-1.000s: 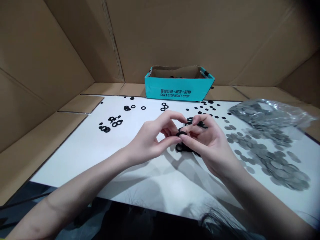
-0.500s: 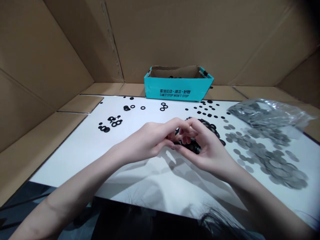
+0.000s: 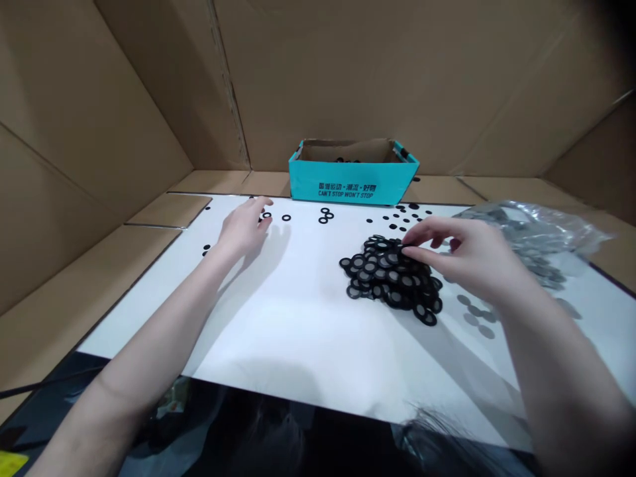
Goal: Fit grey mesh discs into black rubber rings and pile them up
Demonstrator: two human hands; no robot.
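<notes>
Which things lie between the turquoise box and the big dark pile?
In the head view, small black discs lie there, behind the pile, with three black rings further left.

Right hand (image 3: 470,255) at ring pile (image 3: 390,275)

Between twelve and one o'clock in my view, a teal box (image 3: 348,184) stands at the far edge of my white desk (image 3: 293,318). Brown cardboard walls (image 3: 377,79) rise behind it. At eight o'clock I see a black cable (image 3: 54,380) and something yellow (image 3: 12,462).
</notes>
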